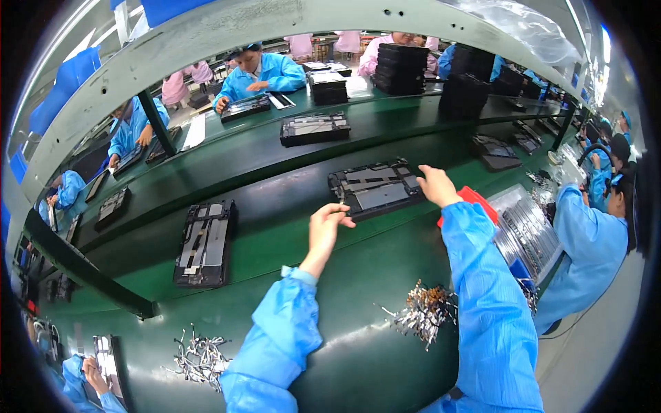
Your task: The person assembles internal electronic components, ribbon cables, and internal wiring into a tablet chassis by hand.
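Observation:
In front of me, an opened tablet [382, 195] with grey battery panels and black strips lies in a shallow black tray [372, 213]. The fingers of my left hand [326, 233] are curled at the tray's near left corner, seemingly gripping its edge. At the right end, my right hand [436, 186] has its thumb and fingers around the corner. Both sleeves are blue. Another tray with an opened tablet [204, 242] lies to the left. Between my forearms and beyond them, a pile of small cables [425, 313] and a second pile of white cables [200, 359] rest on the green table.
A raised belt ahead carries another tablet tray [315, 129]. Black trays stand in tall stacks [399, 69] behind it. A red bin [475, 203] and clear plastic strips [527, 230] are by my right arm. A dark post [89, 265] rises at left. Co-workers sit around.

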A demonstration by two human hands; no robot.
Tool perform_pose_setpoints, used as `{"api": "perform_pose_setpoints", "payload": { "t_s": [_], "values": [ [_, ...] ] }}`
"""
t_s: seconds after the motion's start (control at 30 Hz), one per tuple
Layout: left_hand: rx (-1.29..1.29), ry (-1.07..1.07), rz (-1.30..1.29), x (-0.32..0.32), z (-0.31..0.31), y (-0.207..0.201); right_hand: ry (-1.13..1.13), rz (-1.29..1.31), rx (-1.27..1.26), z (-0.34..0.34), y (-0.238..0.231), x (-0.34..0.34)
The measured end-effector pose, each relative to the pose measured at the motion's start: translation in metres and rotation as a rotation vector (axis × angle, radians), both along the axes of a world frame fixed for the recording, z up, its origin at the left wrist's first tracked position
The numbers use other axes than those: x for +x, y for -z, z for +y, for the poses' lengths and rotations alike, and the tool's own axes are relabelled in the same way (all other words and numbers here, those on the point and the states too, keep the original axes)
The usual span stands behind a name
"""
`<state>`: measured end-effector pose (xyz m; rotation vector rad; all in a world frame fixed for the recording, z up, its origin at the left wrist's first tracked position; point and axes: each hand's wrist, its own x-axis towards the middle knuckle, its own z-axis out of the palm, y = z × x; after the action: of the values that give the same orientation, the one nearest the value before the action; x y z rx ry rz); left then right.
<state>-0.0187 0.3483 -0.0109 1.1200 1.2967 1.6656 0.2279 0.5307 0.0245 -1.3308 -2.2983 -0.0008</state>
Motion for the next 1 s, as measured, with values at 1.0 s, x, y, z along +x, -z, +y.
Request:
{"api": "perform_pose_setpoints", "payload": {
  "t_s": [1.0],
  "values": [
    [-0.145, -0.087, -0.693, 0.123, -0.447, -0.033, -1.241, -0.117, -0.383, -0.382, -0.069, -0.07]
  ]
}}
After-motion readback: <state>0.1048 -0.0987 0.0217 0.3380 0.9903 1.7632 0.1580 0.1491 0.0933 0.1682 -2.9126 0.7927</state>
